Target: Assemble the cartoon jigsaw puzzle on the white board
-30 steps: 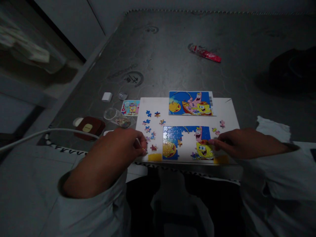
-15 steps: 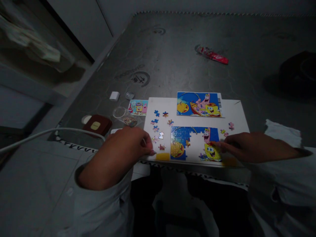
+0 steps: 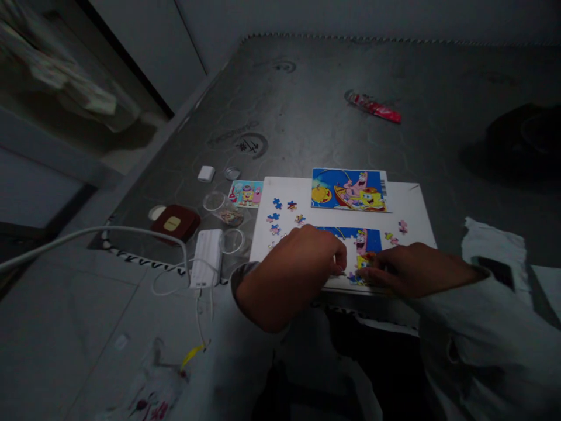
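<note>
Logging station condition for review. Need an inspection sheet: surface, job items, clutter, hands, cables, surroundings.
Surface: dark table cover, white board near its front edge.
Job items: unfinished puzzle on board, partly hidden; loose pieces either side; picture card behind.
Clutter: red packet, clear jar, brown case.
Hands: left hand over puzzle, grip unclear; right hand at puzzle's right side.
Cables: white cable crosses left table edge.
Surroundings: dim; pale fabric far left.
</note>
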Demonstrator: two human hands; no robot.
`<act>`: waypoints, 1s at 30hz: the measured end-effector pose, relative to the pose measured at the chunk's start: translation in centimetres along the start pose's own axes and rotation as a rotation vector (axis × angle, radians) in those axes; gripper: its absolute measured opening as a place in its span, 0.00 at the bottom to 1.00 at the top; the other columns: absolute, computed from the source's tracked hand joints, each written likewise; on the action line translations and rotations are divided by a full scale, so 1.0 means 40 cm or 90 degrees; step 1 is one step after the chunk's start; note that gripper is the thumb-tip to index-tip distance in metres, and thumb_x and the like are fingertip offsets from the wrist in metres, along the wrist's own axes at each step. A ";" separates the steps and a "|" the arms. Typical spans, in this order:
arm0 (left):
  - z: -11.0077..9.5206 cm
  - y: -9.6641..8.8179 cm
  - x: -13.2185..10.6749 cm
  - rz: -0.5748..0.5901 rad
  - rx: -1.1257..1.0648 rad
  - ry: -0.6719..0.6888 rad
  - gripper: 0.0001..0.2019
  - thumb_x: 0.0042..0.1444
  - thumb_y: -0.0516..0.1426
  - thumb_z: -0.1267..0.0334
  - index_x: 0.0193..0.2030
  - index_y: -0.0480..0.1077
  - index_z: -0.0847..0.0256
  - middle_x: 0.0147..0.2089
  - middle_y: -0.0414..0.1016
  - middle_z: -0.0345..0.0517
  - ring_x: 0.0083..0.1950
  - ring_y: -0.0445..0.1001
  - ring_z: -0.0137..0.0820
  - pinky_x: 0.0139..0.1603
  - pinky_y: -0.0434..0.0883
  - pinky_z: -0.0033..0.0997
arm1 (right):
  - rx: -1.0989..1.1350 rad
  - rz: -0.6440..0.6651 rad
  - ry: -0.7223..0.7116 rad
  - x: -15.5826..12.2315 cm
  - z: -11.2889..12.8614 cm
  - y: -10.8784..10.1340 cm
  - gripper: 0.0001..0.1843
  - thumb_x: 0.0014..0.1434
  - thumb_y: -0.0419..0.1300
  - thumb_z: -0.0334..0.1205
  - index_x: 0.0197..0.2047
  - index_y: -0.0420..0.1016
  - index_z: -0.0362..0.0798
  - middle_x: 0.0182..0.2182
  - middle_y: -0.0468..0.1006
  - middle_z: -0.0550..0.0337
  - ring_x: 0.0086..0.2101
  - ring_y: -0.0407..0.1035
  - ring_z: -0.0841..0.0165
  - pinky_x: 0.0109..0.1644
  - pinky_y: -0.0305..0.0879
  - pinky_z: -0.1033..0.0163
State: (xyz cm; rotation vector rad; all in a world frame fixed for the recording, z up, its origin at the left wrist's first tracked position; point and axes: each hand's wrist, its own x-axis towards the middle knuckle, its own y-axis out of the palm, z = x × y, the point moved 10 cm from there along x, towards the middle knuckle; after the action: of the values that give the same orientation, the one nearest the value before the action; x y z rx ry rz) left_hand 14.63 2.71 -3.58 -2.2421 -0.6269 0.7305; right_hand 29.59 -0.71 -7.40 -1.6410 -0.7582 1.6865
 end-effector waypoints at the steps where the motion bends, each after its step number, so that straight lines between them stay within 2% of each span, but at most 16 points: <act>1: -0.004 -0.001 0.006 -0.011 0.000 0.009 0.08 0.62 0.61 0.65 0.41 0.84 0.52 0.39 0.84 0.42 0.43 0.78 0.37 0.49 0.69 0.36 | -0.004 0.071 -0.001 -0.002 0.007 0.017 0.26 0.65 0.54 0.65 0.34 0.83 0.56 0.33 0.85 0.51 0.34 0.79 0.57 0.35 0.65 0.55; 4: -0.013 -0.004 0.015 -0.037 0.015 0.023 0.10 0.64 0.59 0.66 0.43 0.85 0.53 0.42 0.85 0.44 0.47 0.79 0.38 0.52 0.70 0.36 | -0.035 0.115 0.038 -0.008 0.003 0.009 0.27 0.67 0.51 0.64 0.40 0.84 0.55 0.37 0.85 0.49 0.40 0.79 0.54 0.39 0.66 0.53; 7: -0.021 0.003 0.019 -0.025 0.037 0.025 0.11 0.63 0.58 0.68 0.43 0.84 0.53 0.42 0.85 0.45 0.46 0.79 0.39 0.48 0.69 0.37 | -0.029 0.118 0.042 -0.015 0.008 0.004 0.28 0.66 0.51 0.65 0.42 0.85 0.56 0.38 0.85 0.48 0.41 0.79 0.52 0.39 0.65 0.53; 10: -0.013 0.011 0.023 -0.001 0.028 -0.019 0.10 0.61 0.60 0.67 0.43 0.83 0.54 0.40 0.84 0.44 0.43 0.79 0.38 0.42 0.67 0.35 | -0.026 0.104 0.054 -0.020 0.011 0.001 0.27 0.66 0.53 0.65 0.44 0.85 0.57 0.40 0.85 0.48 0.43 0.79 0.52 0.41 0.67 0.51; 13: -0.008 0.017 0.024 0.027 0.032 -0.064 0.06 0.58 0.61 0.66 0.38 0.81 0.56 0.36 0.83 0.43 0.38 0.77 0.36 0.37 0.65 0.34 | -0.027 0.111 0.040 -0.021 0.027 0.004 0.25 0.66 0.54 0.62 0.46 0.85 0.56 0.44 0.84 0.46 0.46 0.78 0.50 0.44 0.68 0.50; 16: -0.013 0.014 0.024 0.035 0.049 -0.071 0.07 0.57 0.60 0.66 0.34 0.82 0.55 0.34 0.83 0.43 0.37 0.77 0.36 0.39 0.64 0.35 | -0.024 0.128 0.032 -0.021 0.038 0.008 0.24 0.67 0.54 0.61 0.48 0.84 0.54 0.47 0.84 0.44 0.49 0.78 0.48 0.47 0.69 0.47; 21: -0.004 0.027 0.023 0.077 0.037 -0.083 0.10 0.58 0.59 0.65 0.36 0.84 0.50 0.38 0.85 0.42 0.40 0.79 0.37 0.42 0.66 0.35 | -0.031 0.135 0.026 -0.021 0.042 0.010 0.24 0.67 0.55 0.60 0.48 0.84 0.53 0.47 0.84 0.43 0.50 0.78 0.48 0.50 0.70 0.46; 25: 0.005 0.040 0.027 0.100 0.056 -0.090 0.09 0.58 0.60 0.66 0.36 0.84 0.53 0.37 0.84 0.43 0.38 0.79 0.36 0.41 0.67 0.34 | -0.030 0.121 0.023 -0.018 0.041 0.009 0.24 0.67 0.56 0.61 0.48 0.85 0.53 0.46 0.84 0.43 0.49 0.78 0.47 0.50 0.71 0.45; 30: -0.005 0.035 0.033 0.084 0.104 -0.098 0.11 0.62 0.57 0.64 0.38 0.83 0.57 0.37 0.84 0.47 0.38 0.79 0.37 0.41 0.68 0.36 | -0.039 0.102 0.013 -0.017 0.058 0.005 0.23 0.67 0.57 0.59 0.46 0.85 0.51 0.45 0.84 0.42 0.48 0.79 0.48 0.50 0.72 0.44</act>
State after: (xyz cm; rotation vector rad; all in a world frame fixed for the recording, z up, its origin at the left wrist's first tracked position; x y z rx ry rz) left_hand 16.02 2.54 -4.90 -2.1046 -0.4763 0.9914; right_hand 27.26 -1.29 -7.01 -1.8010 -0.6901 1.7690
